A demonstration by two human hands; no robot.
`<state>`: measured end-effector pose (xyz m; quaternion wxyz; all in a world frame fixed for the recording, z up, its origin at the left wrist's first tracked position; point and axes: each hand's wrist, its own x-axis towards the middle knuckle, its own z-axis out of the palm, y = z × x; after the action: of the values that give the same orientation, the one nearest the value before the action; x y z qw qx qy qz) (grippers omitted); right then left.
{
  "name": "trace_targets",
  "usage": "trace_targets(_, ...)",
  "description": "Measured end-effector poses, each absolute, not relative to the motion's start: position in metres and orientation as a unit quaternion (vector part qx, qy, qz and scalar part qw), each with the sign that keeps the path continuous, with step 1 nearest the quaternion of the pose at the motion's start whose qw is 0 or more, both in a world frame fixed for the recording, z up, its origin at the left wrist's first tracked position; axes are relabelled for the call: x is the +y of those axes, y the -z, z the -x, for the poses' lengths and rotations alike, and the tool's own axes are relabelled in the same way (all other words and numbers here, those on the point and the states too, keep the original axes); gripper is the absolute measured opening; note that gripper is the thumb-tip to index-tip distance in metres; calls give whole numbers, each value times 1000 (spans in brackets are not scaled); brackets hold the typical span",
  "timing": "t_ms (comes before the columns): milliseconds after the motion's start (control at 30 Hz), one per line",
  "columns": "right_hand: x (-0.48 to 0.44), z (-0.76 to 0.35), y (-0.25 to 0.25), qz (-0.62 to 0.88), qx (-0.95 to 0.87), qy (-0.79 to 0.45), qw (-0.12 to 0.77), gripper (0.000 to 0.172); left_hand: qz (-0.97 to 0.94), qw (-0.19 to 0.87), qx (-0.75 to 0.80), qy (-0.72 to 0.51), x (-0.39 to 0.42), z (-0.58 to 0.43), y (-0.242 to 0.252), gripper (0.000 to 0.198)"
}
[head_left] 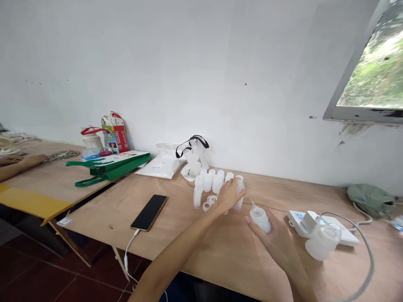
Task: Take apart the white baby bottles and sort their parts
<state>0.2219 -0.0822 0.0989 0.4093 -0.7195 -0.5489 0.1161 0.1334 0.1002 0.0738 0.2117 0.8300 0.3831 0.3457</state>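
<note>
My left hand [231,193] reaches to the right end of a cluster of translucent white plastic bottles [218,183]. Its fingers are closed around a translucent plastic piece [240,184] there, partly hidden by the fingers. Below that hand stands a stack of ribbed white pieces [238,204]. Nearer to me, my right hand [278,237] is wrapped round a white translucent bottle [260,219], tilted, with a clear narrow tip on top. Several white plastic rings [207,206] lie left of my left hand, beside another ribbed stack [197,198].
A phone [149,212] with a white cable lies left. Behind are white plastic bags [162,161] and a green bag [122,165]. On the right are a power strip [341,233], a capped bottle [323,241] and a grey-green cap [371,199]. A co-worker's hands [31,160] rest far left.
</note>
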Motion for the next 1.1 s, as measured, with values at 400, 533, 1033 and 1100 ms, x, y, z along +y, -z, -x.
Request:
trace_targets(400,-80,-232,-92,700,-554,-120,435,37,-762,348,323,-440,98,-159,-47,64)
trace_targets(533,-79,-233,-94,697,-560,-118,432,35,-739,386,299,-465,99,-162,-44,58)
trace_targets(1033,-78,-246,-91,685,-574,-108,435,34,-717,460,260,-454,70,-178,-38,61)
trace_targets(1100,-78,-250,-89,689,-580,-104,421,33,-710,461,261,-464,69,-179,-40,64)
